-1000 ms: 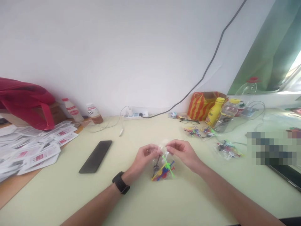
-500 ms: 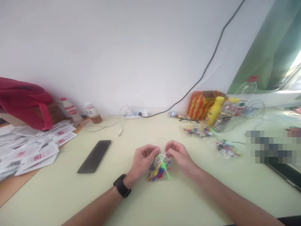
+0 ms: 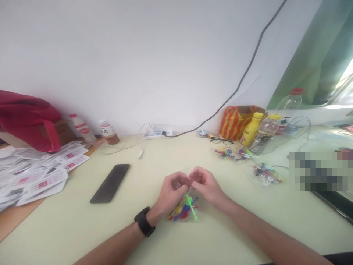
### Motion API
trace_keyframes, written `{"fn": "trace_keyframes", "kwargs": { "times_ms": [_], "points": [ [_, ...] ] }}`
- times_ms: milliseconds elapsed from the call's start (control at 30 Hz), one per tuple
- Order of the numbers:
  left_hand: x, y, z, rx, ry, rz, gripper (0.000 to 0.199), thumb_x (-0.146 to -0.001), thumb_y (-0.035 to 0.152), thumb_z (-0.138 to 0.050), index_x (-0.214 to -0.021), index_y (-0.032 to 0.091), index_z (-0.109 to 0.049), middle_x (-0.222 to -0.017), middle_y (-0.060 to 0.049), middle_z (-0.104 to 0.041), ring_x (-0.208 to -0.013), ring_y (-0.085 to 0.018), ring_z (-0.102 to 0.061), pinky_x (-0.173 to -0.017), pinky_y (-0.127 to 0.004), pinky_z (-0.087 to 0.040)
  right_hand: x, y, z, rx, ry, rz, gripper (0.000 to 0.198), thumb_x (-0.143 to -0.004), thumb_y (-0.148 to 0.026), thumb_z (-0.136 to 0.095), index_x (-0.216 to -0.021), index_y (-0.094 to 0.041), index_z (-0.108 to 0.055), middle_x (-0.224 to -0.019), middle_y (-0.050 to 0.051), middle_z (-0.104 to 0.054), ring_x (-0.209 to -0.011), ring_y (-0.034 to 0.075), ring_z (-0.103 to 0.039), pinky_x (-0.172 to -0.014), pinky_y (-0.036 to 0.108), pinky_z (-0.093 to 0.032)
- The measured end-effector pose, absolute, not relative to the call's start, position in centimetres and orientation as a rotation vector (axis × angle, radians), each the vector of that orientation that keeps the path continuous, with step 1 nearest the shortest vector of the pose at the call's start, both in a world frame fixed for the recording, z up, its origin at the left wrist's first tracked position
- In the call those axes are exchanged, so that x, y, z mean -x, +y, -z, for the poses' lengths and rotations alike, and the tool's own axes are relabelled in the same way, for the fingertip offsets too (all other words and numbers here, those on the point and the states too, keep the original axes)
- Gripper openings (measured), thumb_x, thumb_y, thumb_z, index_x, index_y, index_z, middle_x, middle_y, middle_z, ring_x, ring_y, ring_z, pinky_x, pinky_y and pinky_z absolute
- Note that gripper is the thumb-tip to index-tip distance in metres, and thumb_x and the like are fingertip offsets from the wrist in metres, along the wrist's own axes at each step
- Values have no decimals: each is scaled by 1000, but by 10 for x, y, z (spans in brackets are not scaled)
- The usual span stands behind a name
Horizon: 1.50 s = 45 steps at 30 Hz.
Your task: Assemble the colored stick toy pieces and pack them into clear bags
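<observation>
Both hands pinch the upper edge of a clear plastic bag (image 3: 184, 213) near the middle of the table. Inside it lie small plastic pieces in yellow, blue, red and bright green; the green arrow-tipped piece (image 3: 189, 201) shows most plainly. My left hand (image 3: 172, 189), with a black watch on its wrist, has thumb and fingers closed on the bag's left side. My right hand (image 3: 206, 186) grips the same edge from the right, its fingertips almost touching the left ones. Exactly how the bag's mouth lies is hidden by the fingers.
Similar filled bags (image 3: 267, 173) lie to the right, near glasses (image 3: 221, 140) and bottles (image 3: 252, 129). A black phone (image 3: 110, 183) rests on the left, beyond it a pile of printed packets (image 3: 52, 180). A power strip (image 3: 157, 134) sits against the wall.
My hands have come closer together at the bag's top edge. The bag and its pieces have shifted slightly down and left.
</observation>
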<state>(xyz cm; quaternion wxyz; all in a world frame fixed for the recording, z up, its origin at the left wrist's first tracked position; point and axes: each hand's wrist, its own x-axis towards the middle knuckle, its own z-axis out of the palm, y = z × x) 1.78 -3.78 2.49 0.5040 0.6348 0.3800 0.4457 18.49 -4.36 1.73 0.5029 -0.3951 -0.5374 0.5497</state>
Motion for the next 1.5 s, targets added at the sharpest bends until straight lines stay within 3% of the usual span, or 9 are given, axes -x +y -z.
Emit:
{"fn": "trace_keyframes", "kwargs": {
  "times_ms": [333, 533, 667, 900, 1033, 1233, 1367, 1500],
  "points": [
    [-8, -26, -23, -1417, 1009, -1155, 16, -63, 9, -60, -77, 17, -64, -72, -1, -67, -68, -17, -64, -65, -28, -51, -199, -39, -26, 980, -1308, -1121, 13, -72, -17, -65, -83, -23, -66, -80, -1, -62, -76, 17, -56, -70, 30, -46],
    [-6, -28, -32, -1439, 842, -985, 13, -83, 24, -70, -94, 17, -71, -91, -5, -71, -85, -19, -65, -76, -29, -51, -203, -37, -30, 958, -1288, -1126, 8, -77, -24, -69, -82, -23, -63, -82, 0, -59, -81, 18, -56, -75, 31, -46],
    [-13, -32, -30, -1495, 844, -987, 21, -85, 36, -78, -88, 16, -73, -82, -5, -70, -75, -17, -62, -71, -28, -50, -197, -40, -25, 916, -1302, -1200, 15, -77, -23, -70, -88, -24, -60, -87, 0, -59, -89, 20, -59, -77, 31, -48],
    [-12, -32, -27, -1517, 987, -1086, 27, -89, 42, -75, -85, 15, -75, -81, -6, -72, -73, -17, -61, -67, -27, -48, -196, -39, -21, 985, -1297, -1130, 16, -74, -14, -59, -87, -24, -58, -76, -3, -54, -73, 15, -52, -66, 27, -40],
    [-6, -28, -31, -1442, 953, -1126, 31, -93, 44, -70, -83, 15, -73, -80, -6, -71, -76, -17, -62, -72, -27, -49, -204, -36, -23, 963, -1226, -1166, 17, -74, -14, -56, -87, -23, -60, -79, -3, -53, -73, 15, -52, -68, 29, -43],
    [-3, -23, -25, -1356, 994, -1115, 29, -91, 45, -72, -88, 17, -73, -79, -3, -68, -76, -16, -60, -70, -25, -48, -205, -36, -26, 910, -1317, -1289, 14, -84, -31, -72, -93, -21, -66, -89, 2, -63, -87, 19, -57, -79, 32, -47],
    [-2, -22, -22, -1356, 952, -1076, 24, -90, 41, -73, -94, 17, -73, -82, -3, -66, -77, -16, -60, -69, -25, -47, -202, -34, -22, 991, -1371, -1211, 21, -87, -40, -73, -87, -20, -68, -83, 2, -65, -81, 18, -58, -75, 32, -47],
    [1, -20, -24, -1370, 926, -1065, 15, -88, 32, -73, -88, 17, -73, -82, -2, -66, -78, -16, -59, -73, -26, -48, -203, -34, -22, 1020, -1348, -1190, 24, -86, -43, -75, -86, -19, -69, -79, 1, -64, -76, 17, -58, -72, 31, -46]
  ]
}}
